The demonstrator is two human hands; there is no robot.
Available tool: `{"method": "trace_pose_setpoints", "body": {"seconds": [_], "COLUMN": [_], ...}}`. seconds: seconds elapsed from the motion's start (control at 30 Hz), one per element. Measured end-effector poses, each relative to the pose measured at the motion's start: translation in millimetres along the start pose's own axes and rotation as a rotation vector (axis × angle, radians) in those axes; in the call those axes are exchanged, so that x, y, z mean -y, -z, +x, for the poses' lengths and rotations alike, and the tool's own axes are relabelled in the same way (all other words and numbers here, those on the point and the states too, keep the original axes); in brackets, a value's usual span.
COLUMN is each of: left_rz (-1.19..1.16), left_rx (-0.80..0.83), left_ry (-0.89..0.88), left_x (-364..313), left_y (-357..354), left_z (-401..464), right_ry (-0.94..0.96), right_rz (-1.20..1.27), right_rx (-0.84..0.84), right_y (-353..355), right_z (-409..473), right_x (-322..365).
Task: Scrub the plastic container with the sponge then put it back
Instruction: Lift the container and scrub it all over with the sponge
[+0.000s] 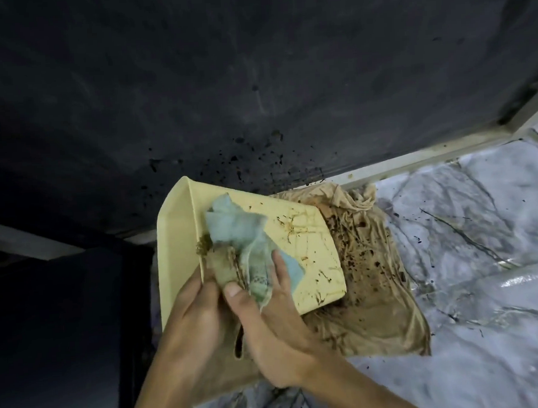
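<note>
A pale yellow plastic container (306, 233) is tilted up on its edge, its flat face streaked with brown dirt. My left hand (189, 320) grips its near lower edge and steadies it. My right hand (274, 322) presses a thin, ragged light-blue sponge (244, 236) against the container's face; the sponge is stained brown at its lower part. A clump of brown grime (204, 247) clings to the container's ridge beside the sponge.
A dirty tan cloth (375, 292) spotted with dark flecks lies under the container on a white marbled counter (480, 224). A dark wall (224, 81), speckled with black splashes, rises behind. A pale frame strip (430, 154) borders the counter. Dark space lies at left.
</note>
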State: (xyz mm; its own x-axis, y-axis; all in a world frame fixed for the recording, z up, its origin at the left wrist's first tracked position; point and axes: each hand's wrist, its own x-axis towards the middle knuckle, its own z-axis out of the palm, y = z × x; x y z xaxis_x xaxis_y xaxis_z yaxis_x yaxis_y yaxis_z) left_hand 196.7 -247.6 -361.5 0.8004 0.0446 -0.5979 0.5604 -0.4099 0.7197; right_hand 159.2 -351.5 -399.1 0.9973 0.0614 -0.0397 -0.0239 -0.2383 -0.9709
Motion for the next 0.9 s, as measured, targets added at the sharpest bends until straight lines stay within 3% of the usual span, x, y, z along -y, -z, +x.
{"method": "trace_pose_setpoints", "body": {"seconds": [0.13,0.33,0.43,0.57,0.67,0.8,0.9], "left_rz": [-0.023,-0.012,0.000,0.013,0.016,0.006,-0.071], "left_rx": [-0.064,-0.073,-0.068,-0.009,0.035,0.004,-0.056], "left_ry": [0.043,0.088,0.092,0.042,-0.005,0.015,0.051], "left_x": [4,4,3,7,4,1,3], "left_y": [5,11,11,15,10,8,7], "left_z": [-5,-10,-13,-10,-9,-11,-11], "right_ry": [-0.066,-0.537,-0.488,-0.083,0.053,-0.053,-0.300], "right_rz": [-0.215,-0.059,-0.039,-0.114,-0.156,-0.208,-0.270], "right_rx": [-0.145,-0.343,-0.290,-0.097,0.016,0.066,-0.073], "right_y": [6,44,31,-6,-4,9,41], "right_z": [-4,7,-2,7,56,64,59], "right_x": [-53,-113,-86,-24,6,-17,-81]}}
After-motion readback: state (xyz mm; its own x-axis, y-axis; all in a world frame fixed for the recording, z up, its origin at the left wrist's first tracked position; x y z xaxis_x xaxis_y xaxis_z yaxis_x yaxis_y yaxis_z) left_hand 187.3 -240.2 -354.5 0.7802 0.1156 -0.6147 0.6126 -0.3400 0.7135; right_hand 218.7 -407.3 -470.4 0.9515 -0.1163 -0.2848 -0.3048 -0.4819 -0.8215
